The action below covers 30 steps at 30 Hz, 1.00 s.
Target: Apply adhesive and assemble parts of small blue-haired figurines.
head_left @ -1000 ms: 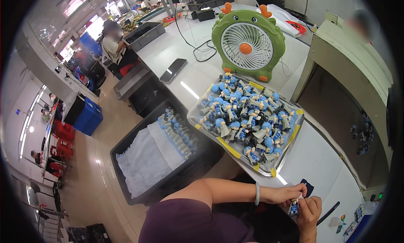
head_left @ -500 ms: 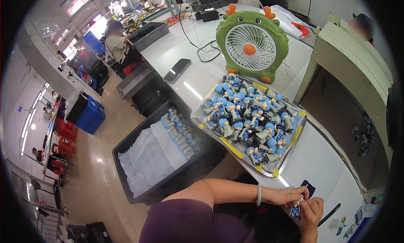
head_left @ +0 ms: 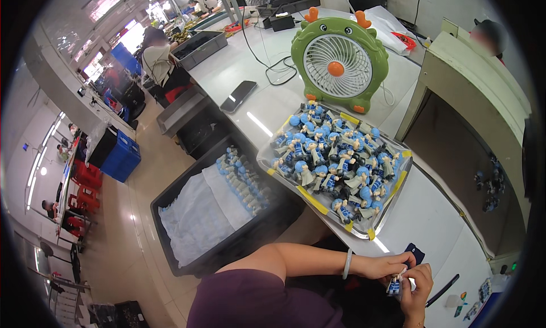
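Blue and white colours mark the small figurine [head_left: 393, 285] pinched between both hands at the lower right of the view. The left hand [head_left: 387, 265] grips its top with fingertips, a pale bracelet [head_left: 347, 264] on that wrist. The right hand [head_left: 418, 288] curls around the figurine from the other side, fingers closed on it. Both hands hover over the white tabletop [head_left: 438, 225], just in front of a metal tray [head_left: 364, 230] with yellow tape on its rim.

That tray is heaped with many more blue-headed figurines [head_left: 335, 160]. Beyond the tray stands a green desk fan [head_left: 339, 65] shaped like a cartoon creature with orange antlers. A dark phone [head_left: 238, 96] lies flat to the left of the fan. Left of the tray and below the tabletop edge sits a black bin [head_left: 227, 251] lined with white sheets, a row of figurines along its near side. A dark pen [head_left: 442, 290] lies on the tabletop right of the hands. Another person [head_left: 156, 58] sits far beyond the bin.
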{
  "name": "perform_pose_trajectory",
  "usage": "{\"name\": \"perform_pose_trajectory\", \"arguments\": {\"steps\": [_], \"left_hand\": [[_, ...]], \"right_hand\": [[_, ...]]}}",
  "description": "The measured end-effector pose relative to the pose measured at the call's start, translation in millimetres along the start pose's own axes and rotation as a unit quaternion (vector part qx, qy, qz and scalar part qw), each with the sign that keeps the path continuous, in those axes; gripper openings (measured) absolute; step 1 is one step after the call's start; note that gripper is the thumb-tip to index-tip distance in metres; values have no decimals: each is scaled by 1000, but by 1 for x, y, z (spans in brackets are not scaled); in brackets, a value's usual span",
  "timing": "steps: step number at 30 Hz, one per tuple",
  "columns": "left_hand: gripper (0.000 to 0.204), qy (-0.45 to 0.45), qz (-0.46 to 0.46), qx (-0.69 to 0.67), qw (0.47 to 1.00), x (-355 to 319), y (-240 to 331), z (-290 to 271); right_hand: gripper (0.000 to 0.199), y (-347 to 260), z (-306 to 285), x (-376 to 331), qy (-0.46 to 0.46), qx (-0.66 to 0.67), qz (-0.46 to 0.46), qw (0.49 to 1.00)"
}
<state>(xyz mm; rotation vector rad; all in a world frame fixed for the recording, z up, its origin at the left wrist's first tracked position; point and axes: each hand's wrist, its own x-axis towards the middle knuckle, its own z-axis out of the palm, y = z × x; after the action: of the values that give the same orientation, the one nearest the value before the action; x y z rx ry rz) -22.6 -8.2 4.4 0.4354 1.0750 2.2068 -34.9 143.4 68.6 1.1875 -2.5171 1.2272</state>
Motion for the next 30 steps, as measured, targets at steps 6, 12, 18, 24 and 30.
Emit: {"name": "perform_pose_trajectory", "arguments": {"steps": [6, 12, 18, 24, 30], "left_hand": [[21, -3, -25, -16, 1000, 5, -4, -7], [22, 26, -34, -31, 999, 3, -1, -6], [22, 45, 3, -11, 999, 4, -6, 8], [36, 19, -26, 13, 999, 3, -9, -10], [37, 94, -22, -93, 991, -2, 11, -12]], "right_hand": [[14, 5, -3, -4, 7, -148, -119, 982], [20, 5, -1, 5, -14, -139, -108, 984], [8, 16, -9, 4, -72, 115, 12, 991], [6, 48, -41, -29, 145, 134, 201, 960], [17, 67, -44, 2, 220, -170, 139, 950]]}}
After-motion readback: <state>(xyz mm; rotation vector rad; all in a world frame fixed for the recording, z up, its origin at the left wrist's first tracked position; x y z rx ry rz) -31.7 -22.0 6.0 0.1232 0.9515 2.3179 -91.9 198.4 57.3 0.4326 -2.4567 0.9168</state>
